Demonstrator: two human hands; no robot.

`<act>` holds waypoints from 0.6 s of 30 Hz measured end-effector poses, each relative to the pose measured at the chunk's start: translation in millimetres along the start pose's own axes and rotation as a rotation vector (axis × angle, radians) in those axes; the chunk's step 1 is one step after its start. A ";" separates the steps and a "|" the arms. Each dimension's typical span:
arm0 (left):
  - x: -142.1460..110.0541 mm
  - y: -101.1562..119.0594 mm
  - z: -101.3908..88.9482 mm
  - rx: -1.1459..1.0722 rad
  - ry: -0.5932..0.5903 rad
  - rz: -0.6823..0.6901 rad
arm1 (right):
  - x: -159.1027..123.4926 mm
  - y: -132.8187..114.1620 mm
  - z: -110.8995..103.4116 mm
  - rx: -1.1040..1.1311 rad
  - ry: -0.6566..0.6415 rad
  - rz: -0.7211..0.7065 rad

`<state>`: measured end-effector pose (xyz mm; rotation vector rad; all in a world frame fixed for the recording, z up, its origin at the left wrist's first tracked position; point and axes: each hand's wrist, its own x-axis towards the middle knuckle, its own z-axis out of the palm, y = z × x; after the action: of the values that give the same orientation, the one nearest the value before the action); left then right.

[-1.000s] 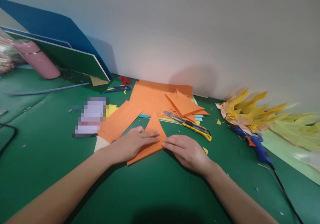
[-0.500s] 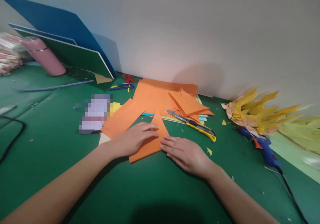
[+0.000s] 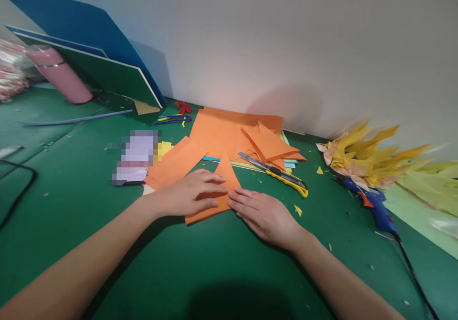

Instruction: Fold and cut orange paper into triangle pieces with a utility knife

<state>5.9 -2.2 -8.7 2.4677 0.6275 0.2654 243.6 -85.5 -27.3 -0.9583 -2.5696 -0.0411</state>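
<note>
A folded piece of orange paper (image 3: 225, 177), pointed at the top, lies flat on the green table. Across its left part rests my left hand (image 3: 193, 192), fingers spread and stretched to the right. My right hand (image 3: 263, 212) lies flat with its fingertips on the paper's right edge. Neither hand grips anything. A long orange strip of paper (image 3: 179, 160) lies just beyond my left hand. Past my right hand is a yellow utility knife (image 3: 286, 179), its blade out. Folded orange pieces (image 3: 270, 143) sit on an orange sheet (image 3: 214, 127) behind.
At left are a pixelated phone-like object (image 3: 136, 155), a pink bottle (image 3: 59, 74) and leaning boards (image 3: 93, 67). A blue glue gun (image 3: 381, 212) with a cord lies at right beside yellow paper flowers (image 3: 358, 160). Small scraps dot the green table (image 3: 222, 263).
The view has tilted slightly, so everything sits a little higher. My left thumb has come down further over the paper; my right hand stays at its right edge.
</note>
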 end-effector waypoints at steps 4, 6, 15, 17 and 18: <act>0.4 -1.7 0.0 0.058 -0.037 0.032 | -0.8 -0.1 0.6 0.002 -0.008 0.007; 0.1 -2.3 0.5 0.080 -0.035 0.045 | -1.4 0.2 1.2 0.001 -0.017 0.011; -0.9 -1.0 1.5 0.060 -0.022 0.046 | 7.0 -1.1 -8.1 0.007 -0.026 -0.005; -0.9 -1.0 1.4 0.069 -0.033 0.041 | 9.0 -2.3 -9.5 0.008 -0.043 0.010; -1.0 -1.0 1.4 0.075 -0.037 0.037 | 9.6 -3.1 -9.6 0.004 -0.056 0.020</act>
<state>5.1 -2.6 -10.5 2.5516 0.5866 0.2136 238.5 -83.4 -14.6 -0.9963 -2.6095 -0.0043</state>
